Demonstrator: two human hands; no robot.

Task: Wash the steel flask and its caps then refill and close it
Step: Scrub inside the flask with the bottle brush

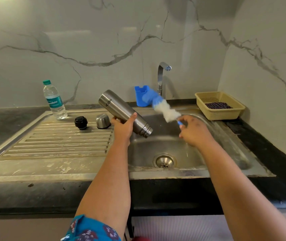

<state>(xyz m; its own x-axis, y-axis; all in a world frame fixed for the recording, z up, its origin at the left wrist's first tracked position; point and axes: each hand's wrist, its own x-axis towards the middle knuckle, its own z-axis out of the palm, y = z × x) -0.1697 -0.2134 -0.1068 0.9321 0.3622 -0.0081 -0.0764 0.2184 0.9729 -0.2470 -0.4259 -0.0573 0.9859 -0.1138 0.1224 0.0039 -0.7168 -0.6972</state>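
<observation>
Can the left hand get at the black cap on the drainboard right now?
Probably not yet: the left hand is wrapped around the steel flask, tilted over the sink. The black cap lies uncovered on the drainboard beside the steel cap.

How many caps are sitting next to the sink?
2. A black cap and a steel cap stand side by side on the ribbed drainboard, just left of the left hand holding the flask. None seems hidden.
</observation>
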